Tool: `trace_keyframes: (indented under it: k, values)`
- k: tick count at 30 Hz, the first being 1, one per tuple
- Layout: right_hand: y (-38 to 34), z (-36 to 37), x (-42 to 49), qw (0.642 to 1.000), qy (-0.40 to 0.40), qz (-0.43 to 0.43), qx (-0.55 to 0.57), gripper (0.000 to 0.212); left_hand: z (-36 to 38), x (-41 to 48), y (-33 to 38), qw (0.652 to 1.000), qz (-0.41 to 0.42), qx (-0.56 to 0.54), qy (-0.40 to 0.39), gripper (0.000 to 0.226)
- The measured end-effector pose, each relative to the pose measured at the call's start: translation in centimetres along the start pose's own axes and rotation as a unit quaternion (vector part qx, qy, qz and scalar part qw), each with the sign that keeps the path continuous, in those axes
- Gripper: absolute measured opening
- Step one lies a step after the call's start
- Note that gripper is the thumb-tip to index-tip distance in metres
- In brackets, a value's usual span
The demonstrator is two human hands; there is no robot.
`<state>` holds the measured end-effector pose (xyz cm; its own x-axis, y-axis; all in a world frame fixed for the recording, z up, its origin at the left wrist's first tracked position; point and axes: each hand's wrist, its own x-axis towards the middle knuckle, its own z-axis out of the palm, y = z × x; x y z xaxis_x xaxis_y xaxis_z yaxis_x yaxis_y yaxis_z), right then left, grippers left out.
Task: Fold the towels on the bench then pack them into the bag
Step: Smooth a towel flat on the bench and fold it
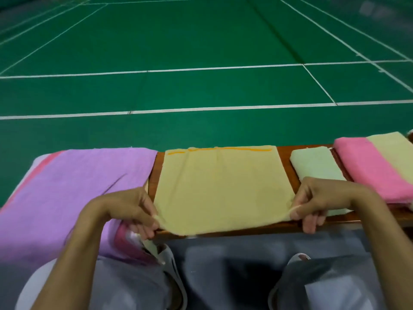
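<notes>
A yellow towel (221,189) with an orange stripe along its far edge lies flat across the wooden bench (288,162). My left hand (131,209) pinches its near left corner. My right hand (319,198) pinches its near right corner. Both corners are lifted slightly off the bench's front edge. A purple towel (73,186) with pink bands lies spread out to the left. To the right sit a folded pale green towel (317,166) and a folded pink towel (371,168) with a pale yellow one (395,151) on it. No bag is in view.
A green court floor (201,52) with white lines stretches beyond the bench. My knees in grey trousers (223,265) and light slippers (172,265) are below the bench's front edge.
</notes>
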<state>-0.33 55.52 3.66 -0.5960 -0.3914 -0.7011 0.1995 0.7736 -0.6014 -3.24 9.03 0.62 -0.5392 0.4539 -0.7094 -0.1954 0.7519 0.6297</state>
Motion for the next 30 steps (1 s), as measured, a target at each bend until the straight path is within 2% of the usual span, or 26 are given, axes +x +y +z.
trace_keyframes:
  k: [2, 4, 6, 8, 9, 11, 12, 13, 14, 16, 18, 20, 24, 30]
  values:
    - [-0.2, 0.2, 0.2, 0.999, -0.044, 0.021, -0.022, 0.013, 0.2, 0.4, 0.1, 0.997, -0.042, 0.040, -0.053, 0.016]
    - [-0.8, 0.3, 0.0, 0.995, -0.076, 0.038, -0.043, 0.016, 0.2, 0.2, 0.8, 0.994, -0.047, 0.059, -0.080, 0.016]
    - [-1.4, 0.3, -0.4, 0.996, -0.058, 0.045, -0.040, 0.024, 0.3, -0.1, 1.5, 0.998, -0.016, 0.050, -0.045, 0.020]
    - [-1.7, 0.4, 0.0, 0.998, 0.053, 0.014, -0.014, 0.021, 0.7, 0.5, 2.2, 0.993, 0.063, 0.033, 0.095, 0.026]
    - [-1.8, 0.6, 0.8, 0.990, 0.142, -0.014, -0.008, 0.021, 1.2, 1.3, 2.5, 0.975, 0.106, 0.020, 0.195, 0.027]
    - [-2.0, 1.9, 3.6, 0.936, 0.346, -0.056, -0.025, 0.025, 2.8, 3.8, 3.3, 0.901, 0.178, 0.026, 0.394, 0.025]
    - [-2.4, 3.1, 5.3, 0.899, 0.428, -0.072, -0.052, 0.022, 3.9, 5.1, 3.9, 0.860, 0.199, 0.071, 0.464, 0.025]
    - [-3.1, 4.6, 7.0, 0.869, 0.479, -0.085, -0.084, 0.024, 5.2, 6.2, 4.5, 0.829, 0.211, 0.128, 0.501, 0.033]
    - [-3.9, 6.2, 8.6, 0.856, 0.494, -0.097, -0.116, 0.034, 6.4, 7.4, 4.9, 0.812, 0.221, 0.183, 0.508, 0.044]
    - [-5.3, 9.1, 11.1, 0.862, 0.450, -0.117, -0.200, 0.056, 8.7, 9.1, 5.9, 0.801, 0.232, 0.267, 0.482, 0.056]
    - [-6.1, 10.9, 12.9, 0.859, 0.404, -0.131, -0.284, 0.063, 10.6, 10.1, 6.4, 0.805, 0.226, 0.314, 0.449, 0.059]
    - [-5.9, 11.7, 13.8, 0.867, 0.368, -0.125, -0.313, 0.066, 11.7, 10.9, 6.0, 0.812, 0.212, 0.342, 0.423, 0.060]
    - [-4.3, 11.3, 14.1, 0.873, 0.346, -0.084, -0.332, 0.064, 10.9, 11.6, 4.4, 0.852, 0.117, 0.337, 0.383, 0.067]
    - [0.1, 7.9, 12.6, 0.867, 0.396, -0.011, -0.302, 0.068, 7.8, 11.0, 1.6, 0.855, 0.024, 0.291, 0.429, 0.072]
